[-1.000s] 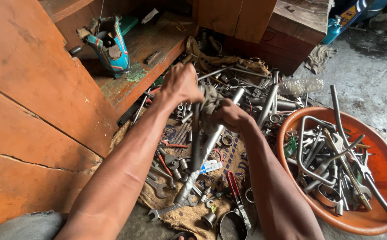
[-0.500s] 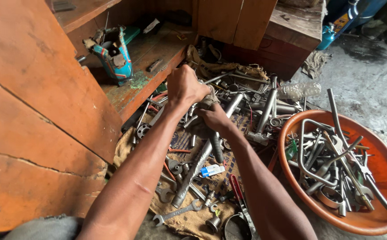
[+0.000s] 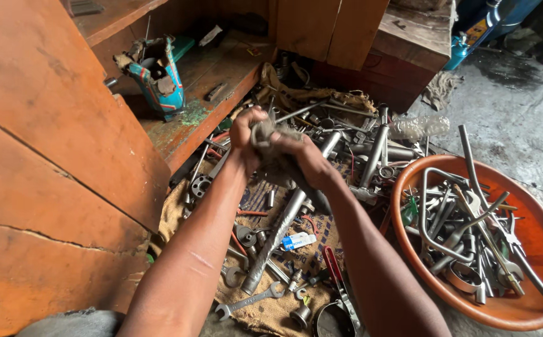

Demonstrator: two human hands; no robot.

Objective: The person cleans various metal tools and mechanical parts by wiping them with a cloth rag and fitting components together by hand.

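- Woodwork (image 3: 47, 125), orange and cracked, is being seen filling the left of the view, with a lower shelf (image 3: 215, 75) on which a battered teal part (image 3: 156, 72) is standing.
- Sacking (image 3: 265, 312) is being used as the ground cover on the floor, and loose spanners, sockets and tubes are lying scattered over it.
- Right of the arms, an orange basin (image 3: 533, 237) is being kept full of bent rods and small metal parts; it is well apart from both hands.
- A long grey metal tube (image 3: 278, 234) is lying on the sacking just below the hands, its long axis running from lower left, near a spanner (image 3: 249, 301), up and to the right toward the wrists.
- A grey rag (image 3: 271, 134) is being held above the upper end of that tube, bunched between the two hands.
- The left hand (image 3: 243, 134) is being kept clenched on the rag's upper left end, its fingers curled tight.
- The right hand (image 3: 312, 162) is grasping the rag's lower right part; it is the hand nearer the tube, which is lying just below and to its left. Whether a dark part is also being held inside the rag cannot be told.
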